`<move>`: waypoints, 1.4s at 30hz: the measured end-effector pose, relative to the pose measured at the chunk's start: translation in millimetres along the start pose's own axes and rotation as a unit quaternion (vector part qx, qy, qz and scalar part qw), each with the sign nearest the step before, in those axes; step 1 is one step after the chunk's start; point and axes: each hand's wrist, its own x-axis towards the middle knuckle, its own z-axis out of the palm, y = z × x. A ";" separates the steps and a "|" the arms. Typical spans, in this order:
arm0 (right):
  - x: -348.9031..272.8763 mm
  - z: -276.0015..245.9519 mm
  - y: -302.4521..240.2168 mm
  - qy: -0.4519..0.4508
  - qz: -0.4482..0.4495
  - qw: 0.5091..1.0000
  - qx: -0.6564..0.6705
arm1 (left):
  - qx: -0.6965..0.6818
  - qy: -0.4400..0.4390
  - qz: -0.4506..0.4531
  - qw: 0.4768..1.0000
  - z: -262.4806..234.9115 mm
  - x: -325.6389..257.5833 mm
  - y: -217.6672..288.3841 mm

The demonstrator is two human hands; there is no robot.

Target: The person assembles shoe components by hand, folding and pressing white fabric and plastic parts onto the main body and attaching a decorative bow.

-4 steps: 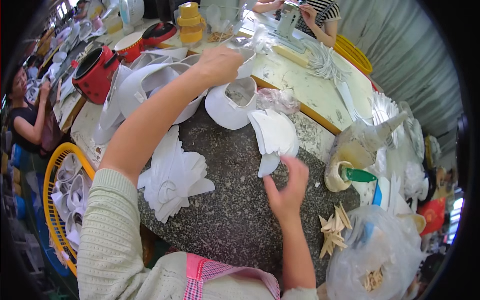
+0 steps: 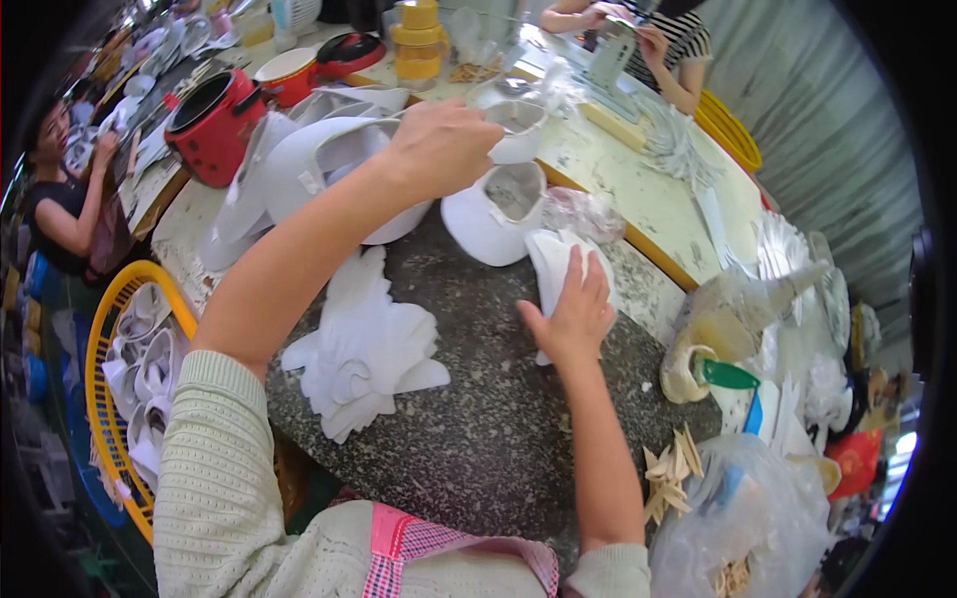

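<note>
My left hand (image 2: 444,148) reaches over the far side of the dark speckled stone slab (image 2: 469,419), its fingers curled; what they hold, if anything, is hidden. Around it stand white curved pieces like shoe uppers: one (image 2: 469,221) nearer, another (image 2: 520,148) just beyond the fingers, and several larger ones (image 2: 289,174) to the left, partly behind my forearm. My right hand (image 2: 573,314) lies fingers spread over a stack of flat white cut pieces (image 2: 546,257), covering much of it. A fanned pile of flat white pieces (image 2: 364,354) lies on the slab's left.
A yellow basket (image 2: 100,389) of white pieces stands left. At right are a cloudy plastic container (image 2: 723,319), a green-handled tool (image 2: 730,375), wooden slivers (image 2: 673,468) and a plastic bag (image 2: 768,508). Red pots (image 2: 214,130) stand far left; people work beyond.
My right hand has moved forward from the stack's near edge onto its top. My left hand stays among the far uppers, shifted slightly left against them. The whole view has shifted a little.
</note>
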 end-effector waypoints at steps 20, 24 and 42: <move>-104.1 -71.5 67.3 0.054 -0.039 0.973 0.220 | -0.249 0.018 0.216 0.944 37.2 -101.3 78.8; -107.7 -64.8 80.7 0.112 0.048 0.970 0.212 | -0.246 -0.058 0.206 0.945 46.2 -89.1 98.8; -133.8 -36.7 -10.1 0.028 -0.080 0.928 0.363 | -0.013 -0.035 -0.024 0.999 79.0 74.1 -32.0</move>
